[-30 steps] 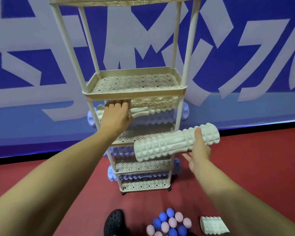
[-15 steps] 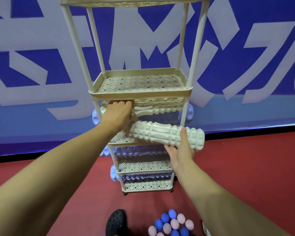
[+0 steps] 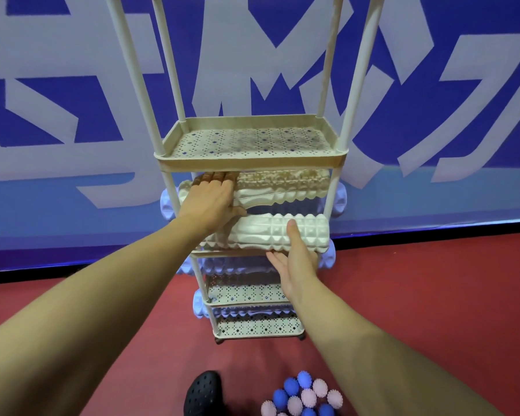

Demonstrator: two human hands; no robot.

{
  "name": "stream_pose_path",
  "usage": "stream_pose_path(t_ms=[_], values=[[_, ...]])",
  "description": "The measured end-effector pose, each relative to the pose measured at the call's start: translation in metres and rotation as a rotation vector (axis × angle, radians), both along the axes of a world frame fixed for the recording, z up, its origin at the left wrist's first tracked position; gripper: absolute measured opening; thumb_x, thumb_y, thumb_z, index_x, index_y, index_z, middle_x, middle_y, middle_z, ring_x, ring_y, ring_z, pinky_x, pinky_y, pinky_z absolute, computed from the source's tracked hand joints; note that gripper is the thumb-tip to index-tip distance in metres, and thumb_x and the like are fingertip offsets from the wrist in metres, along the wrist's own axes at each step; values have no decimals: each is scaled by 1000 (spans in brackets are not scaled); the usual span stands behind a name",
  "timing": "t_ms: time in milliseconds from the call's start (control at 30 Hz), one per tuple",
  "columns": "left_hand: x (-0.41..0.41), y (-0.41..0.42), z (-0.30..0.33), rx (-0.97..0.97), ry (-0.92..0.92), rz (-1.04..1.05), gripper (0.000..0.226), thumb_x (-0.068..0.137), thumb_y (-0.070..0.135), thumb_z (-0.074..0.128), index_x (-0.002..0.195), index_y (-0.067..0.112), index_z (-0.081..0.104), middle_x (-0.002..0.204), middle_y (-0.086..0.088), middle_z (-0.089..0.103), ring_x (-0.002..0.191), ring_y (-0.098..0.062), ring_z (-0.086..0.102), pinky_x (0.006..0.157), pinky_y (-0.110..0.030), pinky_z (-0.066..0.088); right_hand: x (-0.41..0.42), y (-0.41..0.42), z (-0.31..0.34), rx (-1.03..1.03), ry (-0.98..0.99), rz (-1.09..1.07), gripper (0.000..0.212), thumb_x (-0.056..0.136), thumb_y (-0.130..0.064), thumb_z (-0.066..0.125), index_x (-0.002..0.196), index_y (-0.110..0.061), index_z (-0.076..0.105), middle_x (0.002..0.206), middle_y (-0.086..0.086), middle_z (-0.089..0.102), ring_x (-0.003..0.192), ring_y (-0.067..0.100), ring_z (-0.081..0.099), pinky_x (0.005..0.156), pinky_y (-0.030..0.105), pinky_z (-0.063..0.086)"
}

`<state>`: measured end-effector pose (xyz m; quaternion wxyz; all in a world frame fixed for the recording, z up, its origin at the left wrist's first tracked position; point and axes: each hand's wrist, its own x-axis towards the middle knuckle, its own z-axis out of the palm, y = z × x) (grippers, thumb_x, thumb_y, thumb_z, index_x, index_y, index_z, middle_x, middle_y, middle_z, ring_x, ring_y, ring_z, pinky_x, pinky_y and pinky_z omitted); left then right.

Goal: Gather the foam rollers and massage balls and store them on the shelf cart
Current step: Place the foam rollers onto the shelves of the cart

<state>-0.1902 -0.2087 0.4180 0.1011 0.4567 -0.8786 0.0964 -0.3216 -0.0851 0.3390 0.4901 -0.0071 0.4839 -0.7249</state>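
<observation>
A beige shelf cart (image 3: 251, 165) with perforated trays stands against the wall. My right hand (image 3: 294, 259) grips a white ridged foam roller (image 3: 270, 234) from below, thumb on its front, and the roller lies across the front of the third shelf. My left hand (image 3: 213, 198) is laid over the left end of another white foam roller (image 3: 282, 186) stacked above it under the second tray. Lavender rollers (image 3: 339, 196) lie behind and on the lower shelves. Blue and pink spiky massage balls (image 3: 303, 396) sit clustered on the floor near my foot.
The floor is red mat, and a blue and white banner wall runs right behind the cart. My black clog (image 3: 203, 393) shows at the bottom edge. The second tray (image 3: 252, 142) holds nothing.
My right hand has carried the white roller left and forward from outside the cart's right post into the third shelf. My left hand has stayed on the upper white roller.
</observation>
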Motion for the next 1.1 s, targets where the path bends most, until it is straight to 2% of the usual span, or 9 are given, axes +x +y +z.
stream_pose_path(t_ms=[167, 300, 367, 500, 567, 700, 833, 967, 1100], values=[[2, -3, 5, 21, 33, -1, 57, 87, 61, 68, 104, 8, 56, 102, -16, 67, 94, -39, 62, 72, -39, 39, -1, -4, -3, 34, 80, -12, 46, 86, -45, 78, 124, -33, 56, 123, -3, 65, 109, 25, 67, 91, 40, 57], [4, -7, 5, 65, 41, 1, 52, 88, 59, 68, 99, 9, 57, 92, -13, 66, 86, -38, 64, 67, -39, 43, 6, -7, -6, 117, 186, -62, 108, 55, -78, 83, 147, -39, 44, 140, -10, 57, 128, 23, 57, 103, 46, 52], [4, -6, 4, 113, 50, 13, 48, 89, 57, 68, 87, 10, 57, 79, -6, 63, 81, -34, 64, 66, -39, 47, 6, -4, -3, 134, 257, -50, 119, 54, -78, 83, 153, -33, 36, 144, -10, 52, 133, 23, 51, 108, 50, 47], [1, -6, 5, 136, 83, 14, 47, 91, 55, 67, 87, 9, 56, 76, -3, 60, 80, -29, 60, 69, -39, 50, -5, -5, 2, 47, 249, -19, 74, 84, -39, 82, 143, -27, 39, 130, -4, 55, 116, 21, 60, 93, 38, 58], [0, -7, 7, 121, 91, 10, 45, 91, 54, 68, 88, 12, 53, 79, -2, 56, 81, -27, 56, 72, -40, 49, -8, -8, 5, 9, 220, -14, 60, 88, -34, 80, 134, -29, 41, 128, -3, 57, 110, 18, 62, 84, 32, 59], [0, -9, 7, 116, 94, -3, 48, 87, 56, 71, 88, 13, 49, 82, -4, 59, 82, -30, 60, 72, -41, 49, -7, -14, 10, -26, 198, 32, 71, 88, -38, 78, 146, -15, 43, 127, -5, 60, 100, 7, 62, 76, 22, 56], [-1, -14, 8, 93, 84, 15, 55, 83, 62, 72, 96, 14, 47, 97, -12, 63, 92, -36, 60, 75, -42, 46, -16, -23, 13, -43, 145, 142, 63, 91, -38, 75, 142, -17, 45, 143, 3, 53, 131, 25, 53, 99, 34, 54], [-2, -17, 9, 144, 45, 51, 55, 82, 65, 71, 91, 15, 51, 100, -10, 64, 92, -33, 60, 80, -46, 54, -21, -30, 10, 18, 149, 102, 116, 77, -42, 87, 160, -22, 9, 153, 8, 40, 130, 28, 54, 94, 35, 57], [-1, -21, 3, 190, 56, 48, 58, 87, 62, 68, 101, 6, 63, 101, -11, 67, 98, -32, 62, 81, -45, 55, -26, -30, 0, -3, 170, 126, 98, 73, -42, 90, 150, -19, 35, 145, 5, 50, 128, 27, 54, 97, 38, 57]])
